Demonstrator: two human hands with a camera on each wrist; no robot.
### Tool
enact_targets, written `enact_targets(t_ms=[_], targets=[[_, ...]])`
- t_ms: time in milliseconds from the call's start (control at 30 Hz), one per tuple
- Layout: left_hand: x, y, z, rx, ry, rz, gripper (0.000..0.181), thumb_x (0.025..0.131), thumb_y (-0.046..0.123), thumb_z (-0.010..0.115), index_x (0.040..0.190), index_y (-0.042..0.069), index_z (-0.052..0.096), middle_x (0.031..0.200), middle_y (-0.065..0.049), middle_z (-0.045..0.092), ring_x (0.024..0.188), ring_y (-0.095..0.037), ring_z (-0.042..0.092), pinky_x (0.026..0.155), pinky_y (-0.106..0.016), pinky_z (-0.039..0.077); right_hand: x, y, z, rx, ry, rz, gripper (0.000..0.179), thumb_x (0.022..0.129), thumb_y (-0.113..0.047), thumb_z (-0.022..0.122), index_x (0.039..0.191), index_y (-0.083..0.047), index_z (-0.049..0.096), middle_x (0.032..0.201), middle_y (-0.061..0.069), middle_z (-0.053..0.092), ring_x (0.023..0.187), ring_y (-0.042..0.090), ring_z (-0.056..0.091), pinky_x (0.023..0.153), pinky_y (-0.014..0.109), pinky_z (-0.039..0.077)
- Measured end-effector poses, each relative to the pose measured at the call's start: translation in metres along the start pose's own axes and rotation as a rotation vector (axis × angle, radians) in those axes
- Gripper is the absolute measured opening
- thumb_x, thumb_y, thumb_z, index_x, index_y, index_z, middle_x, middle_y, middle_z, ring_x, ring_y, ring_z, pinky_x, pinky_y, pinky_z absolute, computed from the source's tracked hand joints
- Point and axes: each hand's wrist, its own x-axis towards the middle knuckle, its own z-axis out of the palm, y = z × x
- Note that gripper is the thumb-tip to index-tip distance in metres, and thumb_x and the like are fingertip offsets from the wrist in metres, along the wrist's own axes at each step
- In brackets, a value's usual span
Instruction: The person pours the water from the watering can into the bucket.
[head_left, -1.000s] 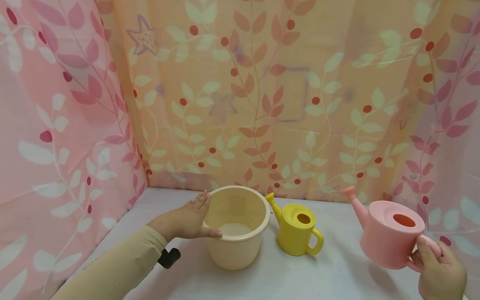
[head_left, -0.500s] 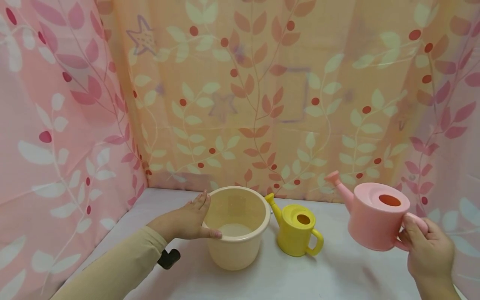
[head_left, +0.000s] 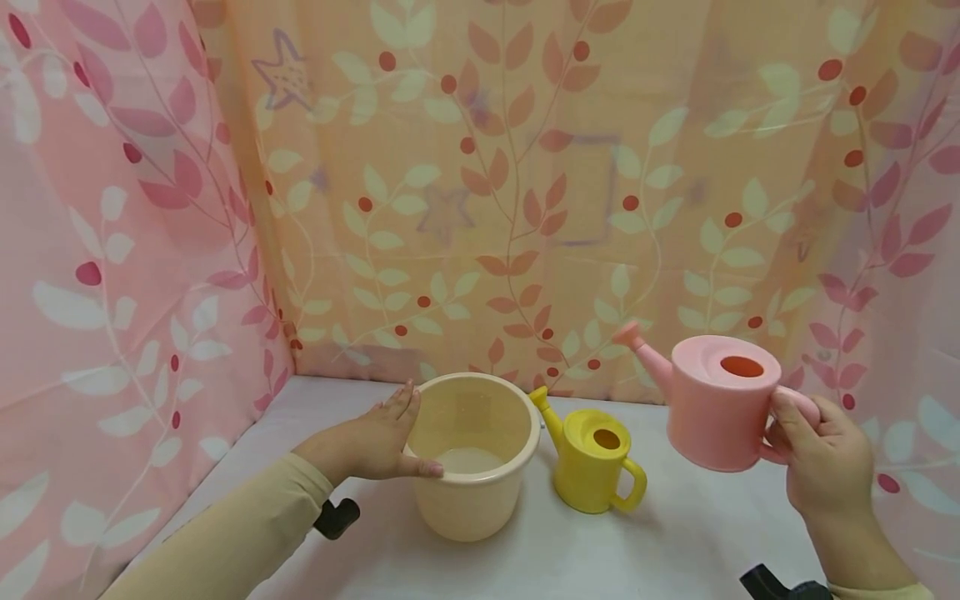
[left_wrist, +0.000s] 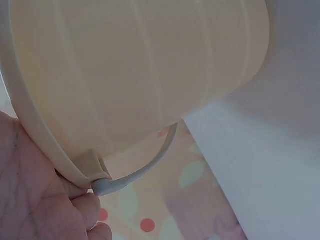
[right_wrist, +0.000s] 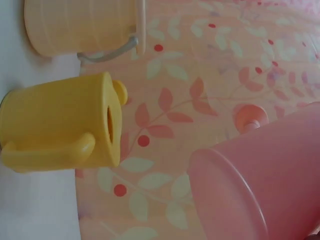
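Right of centre in the head view, the pink plastic watering can with a round hole in its top is up in the air, apart from the white tabletop. The right hand grips its looped handle, thumb along the top, and the spout points to the upper left.

At lower centre stands the cream plastic bucket with a thick rolled rim. The left hand rests on its left rim, thumb and fingers spread rather than clenched; the left wrist view shows fingers touching near the pivot of the thin grey bail handle.

Between these 2 stands the small yellow plastic watering can, upright, its spout just beside the bucket's right rim; I cannot tell whether they touch.

The likeliest trouble is a knock: carried left and low, the pink can could clip the yellow spout or topple that smaller can. Held by 1 handle at its side, the pink can could also swing or tip if the grip loosens. A hard push from the left hand could slide the bucket into the yellow spout. Whether either can holds water cannot be seen.
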Motion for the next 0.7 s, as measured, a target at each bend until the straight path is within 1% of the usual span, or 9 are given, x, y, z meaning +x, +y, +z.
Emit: enact_targets(t_ms=[133,267,400,467,600,700], targets=[[0.0,0.0,0.0,0.013,-0.008,-0.008,0.119,0.07,0.079,0.046,0.143,-0.007,0.01,0.15,-0.022,0.0,0.139,-0.031,0.004,0.109,-0.049,0.016,0.001,-0.003,0.01,0.014,-0.091,-0.056,0.02,0.088,-0.008,0.059,0.07,0.002,0.056,0.055,0.006,0.041,0.048,0.017,0.039,0.043,0.02,0.048],[0.001,-0.001,0.0,0.01,-0.009,0.002,0.119,0.07,0.079,0.046,0.143,-0.008,0.012,0.15,-0.023,0.002,0.139,-0.032,0.006,0.108,-0.049,0.017,0.001,-0.006,0.019,-0.006,-0.165,-0.086,0.02,0.089,-0.008,0.058,0.071,0.001,0.054,0.057,0.006,0.042,0.05,0.017,0.039,0.042,0.02,0.047],[0.001,-0.002,0.002,0.014,-0.014,-0.003,0.119,0.069,0.079,0.046,0.143,-0.008,0.012,0.15,-0.022,0.002,0.139,-0.031,0.006,0.108,-0.049,0.017,0.001,-0.009,0.029,-0.01,-0.225,-0.088,0.017,0.089,-0.008,0.057,0.074,0.0,0.056,0.059,0.005,0.043,0.051,0.016,0.04,0.043,0.021,0.048],[0.0,-0.002,0.002,0.018,-0.013,-0.009,0.119,0.069,0.079,0.046,0.143,-0.007,0.012,0.15,-0.022,0.001,0.139,-0.03,0.005,0.109,-0.048,0.017,0.001,-0.011,0.035,-0.019,-0.235,-0.081,0.016,0.089,-0.008,0.058,0.075,0.0,0.057,0.06,0.005,0.044,0.051,0.016,0.042,0.044,0.023,0.05],[0.001,-0.003,0.002,0.021,-0.007,0.0,0.117,0.071,0.077,0.047,0.143,-0.008,0.011,0.15,-0.023,0.001,0.139,-0.031,0.005,0.108,-0.049,0.017,0.0,-0.014,0.042,-0.056,-0.269,-0.07,0.016,0.088,-0.008,0.059,0.074,-0.002,0.055,0.06,0.004,0.044,0.053,0.015,0.043,0.046,0.024,0.051],[0.002,-0.002,0.001,0.026,-0.014,-0.001,0.118,0.071,0.077,0.047,0.143,-0.008,0.011,0.15,-0.023,0.001,0.139,-0.032,0.005,0.109,-0.049,0.016,-0.002,-0.014,0.046,-0.097,-0.297,-0.07,0.016,0.088,-0.008,0.059,0.073,-0.004,0.055,0.06,0.003,0.045,0.053,0.014,0.044,0.047,0.023,0.051]])
